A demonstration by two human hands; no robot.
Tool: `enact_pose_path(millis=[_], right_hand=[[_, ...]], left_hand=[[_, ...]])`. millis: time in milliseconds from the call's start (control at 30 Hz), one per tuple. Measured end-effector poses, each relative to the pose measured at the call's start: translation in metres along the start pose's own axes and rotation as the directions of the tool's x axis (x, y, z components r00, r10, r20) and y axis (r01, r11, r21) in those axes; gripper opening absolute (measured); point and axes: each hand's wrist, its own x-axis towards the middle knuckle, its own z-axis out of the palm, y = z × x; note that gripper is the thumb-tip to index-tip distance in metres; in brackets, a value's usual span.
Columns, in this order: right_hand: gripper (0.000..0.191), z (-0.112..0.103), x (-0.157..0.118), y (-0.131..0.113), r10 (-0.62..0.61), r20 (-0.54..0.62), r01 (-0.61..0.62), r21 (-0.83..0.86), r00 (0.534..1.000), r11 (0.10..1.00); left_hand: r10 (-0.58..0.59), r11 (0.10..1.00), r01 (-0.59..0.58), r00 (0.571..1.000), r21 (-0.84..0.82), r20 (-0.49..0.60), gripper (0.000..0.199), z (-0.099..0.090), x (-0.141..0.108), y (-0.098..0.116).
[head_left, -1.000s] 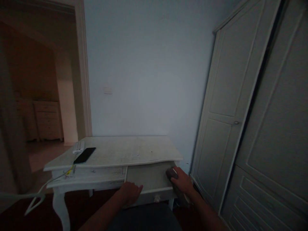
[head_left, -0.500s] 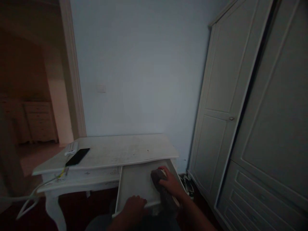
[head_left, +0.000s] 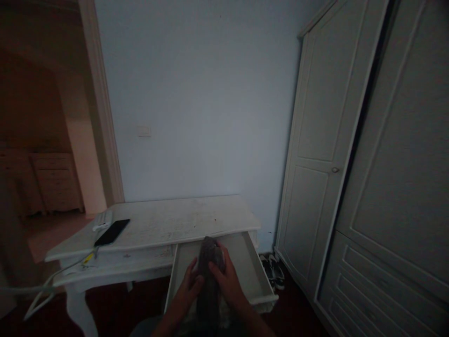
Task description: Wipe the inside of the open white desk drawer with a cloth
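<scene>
A dark grey cloth, bunched into a long shape, is held over the pulled-out drawer of a worn white desk. My left hand grips its left side, the thumb lying across it. On the other side my right hand wraps round the cloth, thumb on top. The cloth's lower end trails towards my lap and fades into shadow. The part of the drawer floor that shows is pale and bare; the cloth and hands hide the rest.
On the desk top lie a black phone and a white object, with a pale cable hanging off the left edge. Shoes stand on the floor right of the drawer, beside a white wardrobe.
My left hand has left the drawer's front edge and taken hold of the cloth. My right hand has brought the cloth leftwards, to the middle.
</scene>
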Motion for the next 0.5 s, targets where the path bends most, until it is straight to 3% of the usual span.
enact_pose_path(millis=[67, 133, 200, 300, 400, 433, 500], right_hand=[[0.065, 0.016, -0.004, -0.001, -0.021, 0.152, 0.027, -0.035, 0.988, 0.999], [0.063, 0.017, -0.008, -0.003, -0.040, 0.216, 0.067, -0.124, 0.976, 0.990], [0.065, 0.006, -0.012, -0.002, -0.036, 0.214, 0.080, -0.202, 0.976, 0.976], [0.078, -0.003, -0.019, 0.010, 0.106, 0.173, -0.076, -0.172, 0.979, 0.982], [0.110, 0.019, -0.023, 0.030, 0.264, 0.198, -0.268, -0.006, 0.944, 0.963], [0.120, 0.030, -0.025, 0.037, 0.274, 0.211, -0.290, 0.050, 0.938, 0.956], [0.118, 0.048, -0.031, 0.047, 0.188, 0.160, -0.212, 0.148, 0.969, 0.966]], left_hand=[[-0.034, 0.999, 0.032, 0.996, -0.020, -0.077, 0.120, -0.005, 0.004, 0.007], [-0.055, 0.998, 0.056, 0.988, 0.000, -0.145, 0.110, -0.017, 0.000, 0.016], [-0.029, 0.997, 0.042, 0.977, 0.058, -0.210, 0.097, -0.035, -0.009, 0.027], [0.102, 0.973, -0.017, 0.928, 0.232, -0.359, 0.086, -0.056, -0.025, 0.047], [0.143, 0.912, 0.031, 0.911, 0.408, -0.387, 0.083, -0.047, -0.037, 0.062], [0.148, 0.885, 0.037, 0.923, 0.465, -0.356, 0.082, -0.038, -0.040, 0.064], [0.199, 0.825, -0.026, 0.948, 0.564, -0.247, 0.085, -0.018, -0.047, 0.060]])
